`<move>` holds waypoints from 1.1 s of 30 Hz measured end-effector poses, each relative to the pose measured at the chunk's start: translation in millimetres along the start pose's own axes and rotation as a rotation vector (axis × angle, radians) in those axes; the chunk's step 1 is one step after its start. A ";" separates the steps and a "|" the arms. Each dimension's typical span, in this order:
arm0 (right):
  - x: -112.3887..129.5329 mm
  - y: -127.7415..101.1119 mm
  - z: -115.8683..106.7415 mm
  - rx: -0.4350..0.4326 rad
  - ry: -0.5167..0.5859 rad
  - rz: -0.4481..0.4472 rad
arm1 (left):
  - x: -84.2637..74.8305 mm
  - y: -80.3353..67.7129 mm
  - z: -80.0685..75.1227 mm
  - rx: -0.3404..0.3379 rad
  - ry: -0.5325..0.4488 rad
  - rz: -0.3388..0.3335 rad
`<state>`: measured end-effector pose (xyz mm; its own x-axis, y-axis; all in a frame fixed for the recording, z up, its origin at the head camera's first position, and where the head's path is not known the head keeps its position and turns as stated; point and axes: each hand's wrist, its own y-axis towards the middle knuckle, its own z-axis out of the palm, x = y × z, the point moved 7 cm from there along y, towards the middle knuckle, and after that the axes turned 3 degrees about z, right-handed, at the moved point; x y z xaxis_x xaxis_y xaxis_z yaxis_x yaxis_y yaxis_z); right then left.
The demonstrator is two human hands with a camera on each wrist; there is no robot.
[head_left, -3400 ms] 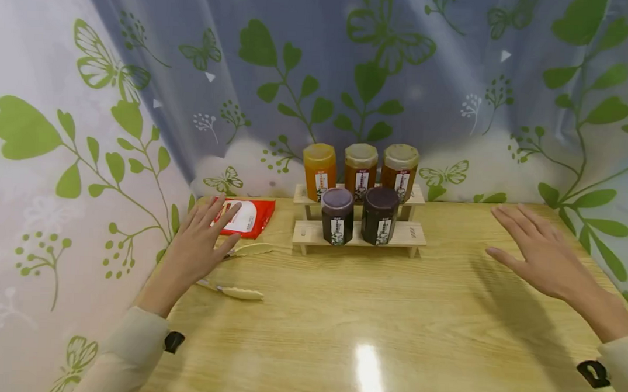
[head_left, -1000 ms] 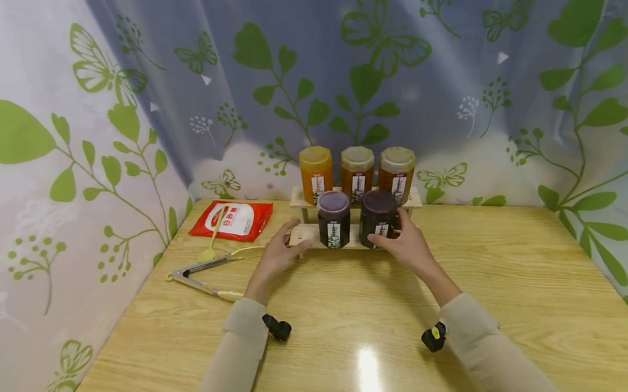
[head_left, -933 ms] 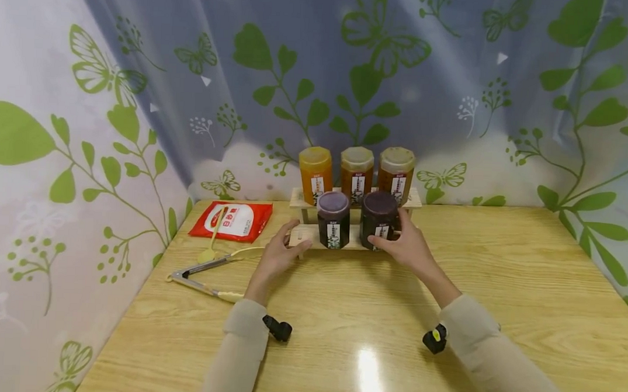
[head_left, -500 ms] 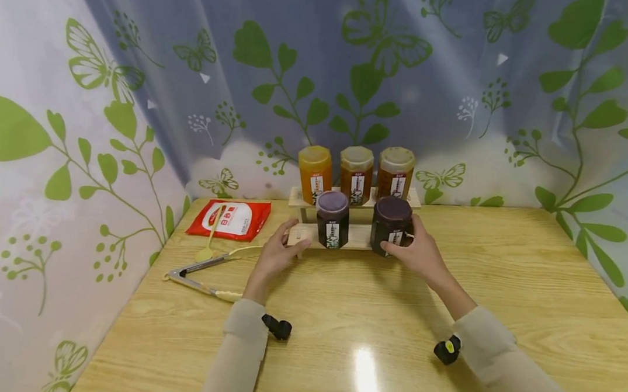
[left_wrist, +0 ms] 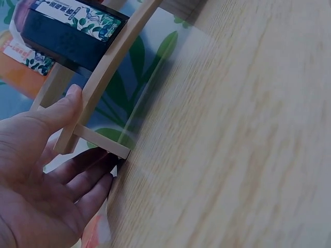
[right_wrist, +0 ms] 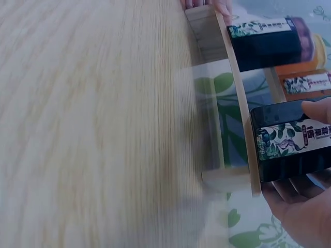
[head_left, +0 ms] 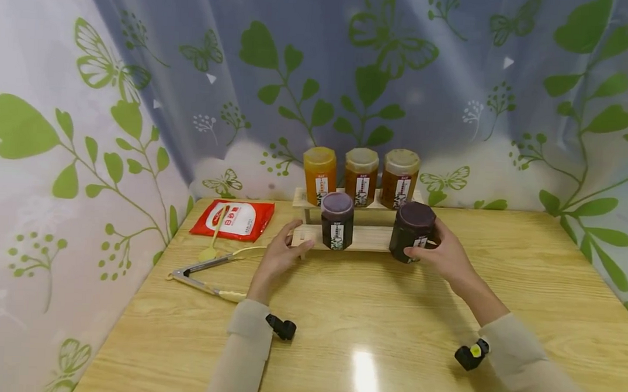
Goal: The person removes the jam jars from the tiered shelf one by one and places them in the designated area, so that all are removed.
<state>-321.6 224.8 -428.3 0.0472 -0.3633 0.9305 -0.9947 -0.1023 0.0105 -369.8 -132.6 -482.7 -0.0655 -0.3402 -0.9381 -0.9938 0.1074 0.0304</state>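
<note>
My right hand (head_left: 445,257) holds a dark jam jar (head_left: 413,228) by its sides at the right end of the lower step of a two-tier wooden rack (head_left: 367,238). In the right wrist view the thumb lies on one side of this jar (right_wrist: 289,137) and the fingers on the other. My left hand (head_left: 280,254) grips the rack's left end; the left wrist view shows the thumb on the step and the fingers by its leg (left_wrist: 101,140). A second dark jar (head_left: 337,220) stands on the same step. Orange (head_left: 320,176) and brown jars (head_left: 360,177) line the upper step.
A red and white packet (head_left: 234,220) lies at the back left with a yellow-ended utensil (head_left: 214,238) over it. Spread tongs (head_left: 205,267) rest in front of it. Patterned curtains (head_left: 309,73) hang behind the wooden table (head_left: 307,359) and on its left.
Both hands came in from the sides to the rack. The right hand then slid or carried the right dark jar rightward along the lower step. The left hand stayed at the rack's end.
</note>
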 end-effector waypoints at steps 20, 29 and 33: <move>-31.4 -9.2 -77.8 -0.127 -0.047 0.077 | -3.8 -3.0 0.8 -0.006 -0.039 -0.006; -61.9 -8.5 -113.3 -0.165 -0.131 0.136 | 1.9 -4.1 -0.2 -0.012 -0.029 -0.025; -74.3 -6.9 -133.9 -0.200 -0.142 0.177 | 0.2 -4.0 -0.7 -0.020 -0.019 -0.016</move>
<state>-330.5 376.5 -448.5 -0.1300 -0.4862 0.8642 -0.9862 0.1537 -0.0618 -365.9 -133.7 -482.8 -0.0476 -0.3240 -0.9449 -0.9963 0.0831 0.0217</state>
